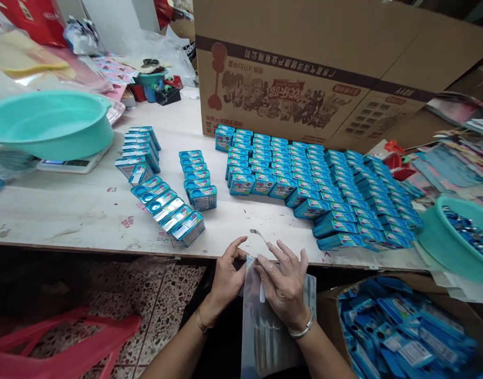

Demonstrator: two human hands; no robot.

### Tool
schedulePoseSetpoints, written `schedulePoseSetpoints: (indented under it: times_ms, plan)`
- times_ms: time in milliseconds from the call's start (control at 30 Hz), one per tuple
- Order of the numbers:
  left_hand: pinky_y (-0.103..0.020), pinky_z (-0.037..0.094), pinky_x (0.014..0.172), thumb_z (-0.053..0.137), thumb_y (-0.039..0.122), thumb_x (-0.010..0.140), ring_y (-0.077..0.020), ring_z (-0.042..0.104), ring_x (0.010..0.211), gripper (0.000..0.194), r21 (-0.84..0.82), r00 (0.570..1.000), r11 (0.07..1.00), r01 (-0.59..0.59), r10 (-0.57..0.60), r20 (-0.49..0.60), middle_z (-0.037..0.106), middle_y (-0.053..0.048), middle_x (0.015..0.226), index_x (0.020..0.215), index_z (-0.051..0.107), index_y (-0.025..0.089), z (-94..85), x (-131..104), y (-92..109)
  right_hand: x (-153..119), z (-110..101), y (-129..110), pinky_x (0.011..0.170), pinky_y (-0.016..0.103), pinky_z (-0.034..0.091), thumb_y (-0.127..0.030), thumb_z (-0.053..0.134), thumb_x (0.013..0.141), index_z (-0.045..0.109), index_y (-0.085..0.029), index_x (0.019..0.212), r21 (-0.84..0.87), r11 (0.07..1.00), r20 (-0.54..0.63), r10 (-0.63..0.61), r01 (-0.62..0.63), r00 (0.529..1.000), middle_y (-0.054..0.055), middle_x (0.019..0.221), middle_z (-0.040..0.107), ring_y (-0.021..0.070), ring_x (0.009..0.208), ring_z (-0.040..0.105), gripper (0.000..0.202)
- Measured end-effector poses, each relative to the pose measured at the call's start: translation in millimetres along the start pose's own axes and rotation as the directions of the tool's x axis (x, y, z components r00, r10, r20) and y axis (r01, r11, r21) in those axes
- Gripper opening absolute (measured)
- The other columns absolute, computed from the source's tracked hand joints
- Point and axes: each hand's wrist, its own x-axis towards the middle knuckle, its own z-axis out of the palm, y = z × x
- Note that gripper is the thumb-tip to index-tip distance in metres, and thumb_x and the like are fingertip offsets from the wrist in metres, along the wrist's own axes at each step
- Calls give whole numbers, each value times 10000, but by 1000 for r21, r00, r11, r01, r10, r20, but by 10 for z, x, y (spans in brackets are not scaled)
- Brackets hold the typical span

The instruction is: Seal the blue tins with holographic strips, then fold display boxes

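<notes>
My left hand (228,273) pinches the upper left corner of a clear plastic sheet or bag (260,326), which hangs over my lap at the table's front edge. My right hand (283,279) lies over the top of the same plastic, thumb and index finger pressed together at its upper edge, the other fingers raised. Just beyond my fingertips a thin curved strip (259,236) lies over the white table (233,226). Small blue boxes (174,210) stand in rows to the left, and a large block of similar blue boxes (281,173) stands ahead and to the right.
A large cardboard carton (304,63) stands at the back. Left is a teal basin (51,123) over a scale (73,164); right, another teal basin (450,242) holds small shiny pieces. An open box (332,310) of blue packs is at lower right, a red stool (63,347) at lower left.
</notes>
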Motion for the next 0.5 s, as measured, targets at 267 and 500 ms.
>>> schedulePoseSetpoints:
  times_ms: [267,500]
  plan:
    - [-253,490,732,707,247,803,-127,610,690,500,-8,1000,1000,-5,5,-4,646,27,737,1283,589,171,23,19,10,0,22,-2,1139,624,190,-176,612,921,674,-278,1021,105,993,-18,62,-60,998,69,1213,687,287,1252,559,155]
    - [-244,491,714,770,283,752,-127,612,697,570,-39,1000,999,6,-6,13,667,14,779,1281,587,177,5,20,31,5,50,4,1127,641,201,-230,581,950,682,-265,1093,120,985,68,113,-120,991,99,1289,640,306,1309,507,179]
